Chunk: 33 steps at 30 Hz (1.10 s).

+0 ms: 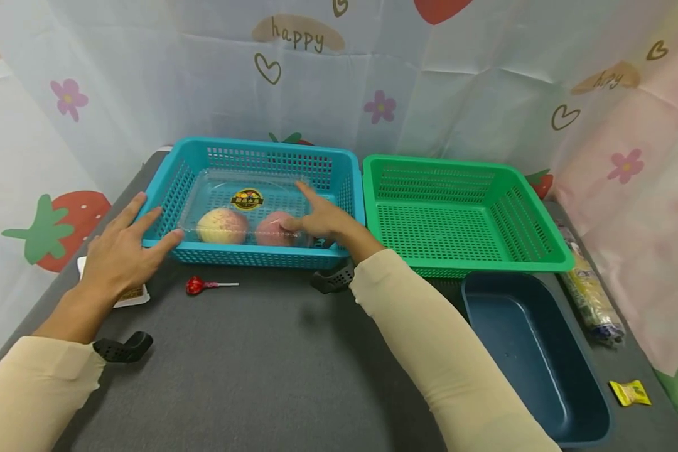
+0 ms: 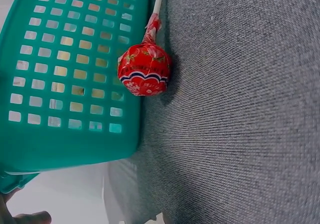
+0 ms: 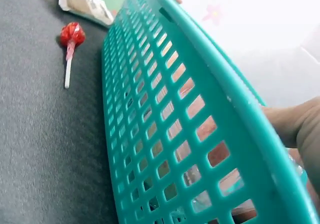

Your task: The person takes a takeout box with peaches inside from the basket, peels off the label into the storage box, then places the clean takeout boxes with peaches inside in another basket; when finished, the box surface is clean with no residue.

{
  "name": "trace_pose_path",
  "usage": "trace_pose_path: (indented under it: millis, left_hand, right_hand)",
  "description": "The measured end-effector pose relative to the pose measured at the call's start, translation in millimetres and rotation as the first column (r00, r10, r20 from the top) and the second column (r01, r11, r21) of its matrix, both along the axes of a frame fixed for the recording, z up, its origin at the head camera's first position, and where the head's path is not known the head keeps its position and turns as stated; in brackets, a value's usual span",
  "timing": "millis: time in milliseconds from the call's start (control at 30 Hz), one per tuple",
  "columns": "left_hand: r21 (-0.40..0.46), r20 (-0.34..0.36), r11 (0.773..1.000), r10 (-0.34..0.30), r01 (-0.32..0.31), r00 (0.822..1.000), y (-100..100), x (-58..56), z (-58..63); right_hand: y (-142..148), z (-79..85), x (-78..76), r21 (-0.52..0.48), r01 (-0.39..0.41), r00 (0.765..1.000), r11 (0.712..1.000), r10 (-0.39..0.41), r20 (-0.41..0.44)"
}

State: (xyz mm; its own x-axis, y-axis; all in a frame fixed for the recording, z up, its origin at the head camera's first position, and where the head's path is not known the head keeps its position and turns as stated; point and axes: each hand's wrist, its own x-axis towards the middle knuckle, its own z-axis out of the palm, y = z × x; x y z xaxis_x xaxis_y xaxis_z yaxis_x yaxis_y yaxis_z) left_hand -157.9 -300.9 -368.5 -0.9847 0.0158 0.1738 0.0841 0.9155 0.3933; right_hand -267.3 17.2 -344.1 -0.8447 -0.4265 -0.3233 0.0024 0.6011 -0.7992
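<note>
Inside the blue basket (image 1: pixel 265 257) lies a clear plastic fruit box (image 1: pixel 211 194) with a round label, its right end partly covered by my right hand (image 1: pixel 328 220). Two peaches (image 1: pixel 222 226) show through it. The right thumb and forefinger lie extended over the box; the other fingers are hidden. My left hand (image 1: pixel 115 257) is at the basket's left end, fingers spread and reaching to the rim. In front of the basket a red lollipop (image 1: pixel 194 285) lies on the table; the left wrist view shows its wrapper (image 2: pixel 145 71) close up.
A green basket (image 1: pixel 429 235) stands right of the blue one. Nearer is a dark blue tub (image 1: pixel 525 351), with a long plastic-wrapped packet (image 1: pixel 593 295) and a small yellow packet (image 1: pixel 629 393) to its right. A white-edged packet (image 1: pixel 132 298) lies partly under the left hand. A printed curtain (image 1: pixel 316 94) hangs behind.
</note>
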Motion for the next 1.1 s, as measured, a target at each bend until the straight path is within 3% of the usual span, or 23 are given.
trace_pose_path:
  millis: [200,433,1100]
  left_hand:
    - [0.003,0.0,1.0,0.005,-0.005,1.0,-0.5,-0.3,-0.6]
    - [0.005,-0.008,1.0,-0.001,0.002,1.0,-1.1,-0.2,-1.2]
    - [0.022,-0.013,1.0,0.0,0.0,1.0,0.7,-0.8,-2.6]
  right_hand:
    - [1.5,4.2,5.0,-0.152,0.066,0.998,0.986,-0.067,-0.002]
    - [5.1,8.6,8.6,-0.399,0.158,0.987,0.903,-0.156,0.039]
    - [16.3,13.3,26.2,-0.574,0.241,0.966,0.782,-0.253,0.061]
